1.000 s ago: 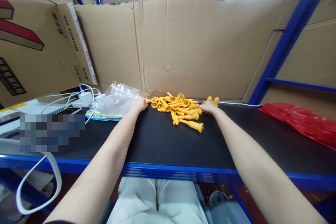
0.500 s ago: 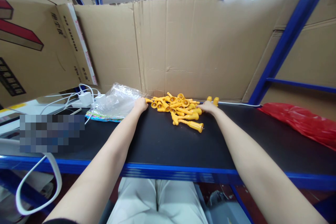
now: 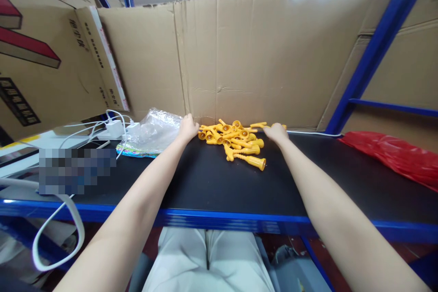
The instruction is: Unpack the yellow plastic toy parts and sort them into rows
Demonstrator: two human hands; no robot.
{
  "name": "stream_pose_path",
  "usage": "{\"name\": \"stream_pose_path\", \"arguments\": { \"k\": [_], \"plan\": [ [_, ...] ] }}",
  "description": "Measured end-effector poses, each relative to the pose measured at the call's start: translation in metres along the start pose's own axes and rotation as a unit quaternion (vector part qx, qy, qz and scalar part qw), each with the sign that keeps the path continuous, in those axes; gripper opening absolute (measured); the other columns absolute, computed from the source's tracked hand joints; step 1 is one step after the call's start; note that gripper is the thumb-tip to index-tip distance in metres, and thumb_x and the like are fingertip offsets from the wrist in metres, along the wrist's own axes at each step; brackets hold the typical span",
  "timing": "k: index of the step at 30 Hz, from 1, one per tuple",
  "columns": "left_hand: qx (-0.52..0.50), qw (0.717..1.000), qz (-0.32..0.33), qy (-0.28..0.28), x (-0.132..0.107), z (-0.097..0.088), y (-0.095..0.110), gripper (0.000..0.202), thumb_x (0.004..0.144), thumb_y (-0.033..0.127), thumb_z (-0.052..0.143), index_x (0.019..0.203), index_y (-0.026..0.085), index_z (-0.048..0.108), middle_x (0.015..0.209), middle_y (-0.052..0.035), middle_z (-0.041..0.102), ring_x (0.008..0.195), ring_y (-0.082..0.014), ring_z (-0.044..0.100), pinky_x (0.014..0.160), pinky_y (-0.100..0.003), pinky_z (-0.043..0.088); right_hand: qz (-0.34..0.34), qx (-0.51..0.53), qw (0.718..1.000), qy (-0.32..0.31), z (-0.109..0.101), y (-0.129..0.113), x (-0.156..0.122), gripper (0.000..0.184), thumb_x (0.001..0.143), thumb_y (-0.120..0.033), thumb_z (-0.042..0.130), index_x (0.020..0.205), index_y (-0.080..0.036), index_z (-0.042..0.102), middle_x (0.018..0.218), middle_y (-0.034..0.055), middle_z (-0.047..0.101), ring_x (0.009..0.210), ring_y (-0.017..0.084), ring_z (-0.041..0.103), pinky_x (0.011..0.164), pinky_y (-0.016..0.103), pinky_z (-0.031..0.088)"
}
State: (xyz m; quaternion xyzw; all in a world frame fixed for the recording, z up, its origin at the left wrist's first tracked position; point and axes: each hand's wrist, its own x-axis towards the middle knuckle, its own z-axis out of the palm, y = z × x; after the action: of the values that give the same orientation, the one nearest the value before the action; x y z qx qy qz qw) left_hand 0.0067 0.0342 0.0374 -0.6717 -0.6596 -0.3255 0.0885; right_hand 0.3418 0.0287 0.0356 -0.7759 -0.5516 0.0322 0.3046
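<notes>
Here in the middle of the frame, a heap of glossy yellow pieces (image 3: 224,139) sprawls across the smooth black counter (image 3: 222,187), all flared cups and knobbly, forked stems. One long piece (image 3: 253,161) juts out at the front, its stem twisted like rope, its ribbed cup aimed toward the lower right.

And the hands are well apart, one at each end of the heap! On the right, the right hand (image 3: 277,133) has its fingers closed on a slim yellow stem (image 3: 258,125), tip poking out leftward. Over on the left, the left hand (image 3: 189,128) curls just beside the heap; whether it grips anything, one cannot tell.

Crinkled clear plastic (image 3: 160,125) gleams left of centre, slick red plastic (image 3: 386,150) lies rumpled at the right edge, and creased brown cardboard (image 3: 267,64) stands upright behind it all.
</notes>
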Motion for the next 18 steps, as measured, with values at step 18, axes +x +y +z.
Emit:
{"name": "stream_pose_path", "arguments": {
  "k": [18],
  "plan": [
    [-0.016,0.986,0.161,0.028,-0.054,-0.029,0.029,0.058,0.089,0.024,0.044,0.145,0.027,0.027,0.129,-0.0111,0.052,0.111,-0.0228,0.055,0.091,-0.033,0.044,-0.565,0.027,0.824,0.026,0.002,-0.089,-0.081,0.034,0.090,-0.027,0.043,0.119,-0.017,0.055,0.110,0.0121,0.063,0.103,0.025,0.053,0.088,0.037,0.036]
  ]
}}
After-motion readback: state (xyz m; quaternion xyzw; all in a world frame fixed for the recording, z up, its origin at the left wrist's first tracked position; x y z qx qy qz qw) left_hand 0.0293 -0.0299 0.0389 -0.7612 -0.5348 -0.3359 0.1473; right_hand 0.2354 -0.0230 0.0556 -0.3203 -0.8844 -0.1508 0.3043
